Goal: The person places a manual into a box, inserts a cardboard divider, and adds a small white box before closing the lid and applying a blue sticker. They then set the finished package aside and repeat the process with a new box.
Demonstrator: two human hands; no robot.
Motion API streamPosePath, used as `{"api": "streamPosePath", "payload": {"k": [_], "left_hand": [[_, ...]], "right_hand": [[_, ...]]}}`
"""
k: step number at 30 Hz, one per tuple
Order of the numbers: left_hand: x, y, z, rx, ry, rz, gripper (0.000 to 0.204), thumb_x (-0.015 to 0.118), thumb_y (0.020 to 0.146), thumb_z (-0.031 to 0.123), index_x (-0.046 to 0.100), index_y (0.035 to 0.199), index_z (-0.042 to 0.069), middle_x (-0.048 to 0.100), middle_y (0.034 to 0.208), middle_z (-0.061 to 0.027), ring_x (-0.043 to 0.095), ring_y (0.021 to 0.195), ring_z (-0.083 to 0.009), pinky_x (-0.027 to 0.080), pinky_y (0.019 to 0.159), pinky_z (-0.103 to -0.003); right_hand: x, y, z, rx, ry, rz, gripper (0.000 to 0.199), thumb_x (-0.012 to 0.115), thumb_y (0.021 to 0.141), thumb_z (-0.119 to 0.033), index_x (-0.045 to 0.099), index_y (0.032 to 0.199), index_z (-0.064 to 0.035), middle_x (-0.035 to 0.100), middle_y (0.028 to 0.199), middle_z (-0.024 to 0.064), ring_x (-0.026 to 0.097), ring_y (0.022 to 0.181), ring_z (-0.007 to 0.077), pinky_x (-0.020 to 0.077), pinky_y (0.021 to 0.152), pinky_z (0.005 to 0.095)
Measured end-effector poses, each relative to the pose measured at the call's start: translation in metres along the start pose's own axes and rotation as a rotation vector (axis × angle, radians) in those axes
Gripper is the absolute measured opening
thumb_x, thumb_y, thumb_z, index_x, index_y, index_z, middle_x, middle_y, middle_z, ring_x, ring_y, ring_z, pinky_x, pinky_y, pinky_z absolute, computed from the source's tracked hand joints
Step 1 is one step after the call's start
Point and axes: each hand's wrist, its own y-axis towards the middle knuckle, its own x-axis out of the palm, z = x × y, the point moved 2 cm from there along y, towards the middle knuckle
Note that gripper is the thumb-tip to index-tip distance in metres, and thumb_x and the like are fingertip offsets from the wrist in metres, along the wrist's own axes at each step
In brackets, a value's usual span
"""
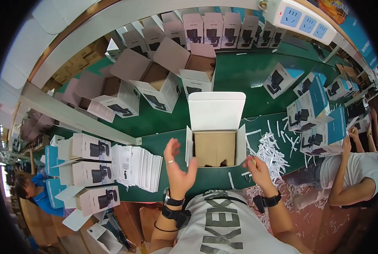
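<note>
In front of me stands a white box (216, 111) with its lid raised and its side flaps apart. A brown cardboard insert (215, 146) fills its inside, with notches cut along the near edge. My left hand (179, 172) is raised just left of the box, fingers spread and nothing in them. Off the box's near right corner, my right hand (260, 172) is closed in a pinch. A thin yellowish tip shows at its fingers, too small to name. Neither hand visibly grips the box.
White paper strips (273, 154) lie heaped on the right. A stack of folded leaflets (140, 167) and printed boxes (93, 172) stand left. Several open boxes (159, 91) line the back left, under a power strip (301, 21). Another person's arm (345, 169) handles boxes at right.
</note>
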Motion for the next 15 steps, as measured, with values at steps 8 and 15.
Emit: {"api": "streamPosePath", "payload": {"k": [8, 15], "left_hand": [[0.008, -0.015, -0.039, -0.225, -0.259, -0.164, 0.070, 0.066, 0.093, 0.005, 0.037, 0.155, -0.002, 0.053, 0.143, -0.0224, 0.056, 0.128, -0.0336, 0.045, 0.108, -0.042], [0.008, -0.002, 0.007, 0.025, 0.359, -0.145, 0.061, 0.060, 0.097, 0.003, 0.038, 0.153, -0.005, 0.057, 0.138, -0.0268, 0.062, 0.120, -0.0368, 0.051, 0.100, -0.043]], "right_hand": [[0.035, 0.029, -0.079, -0.164, 0.245, 0.125, 0.024, 0.064, 0.105, -0.013, 0.061, 0.126, -0.0021, 0.064, 0.104, -0.0019, 0.055, 0.086, 0.0043, 0.0458, 0.076, 0.0205], [0.041, 0.031, -0.077, -0.187, 0.300, 0.113, 0.025, 0.065, 0.104, -0.013, 0.060, 0.127, -0.0028, 0.063, 0.106, -0.0023, 0.056, 0.090, 0.0037, 0.0449, 0.076, 0.0192]]}}
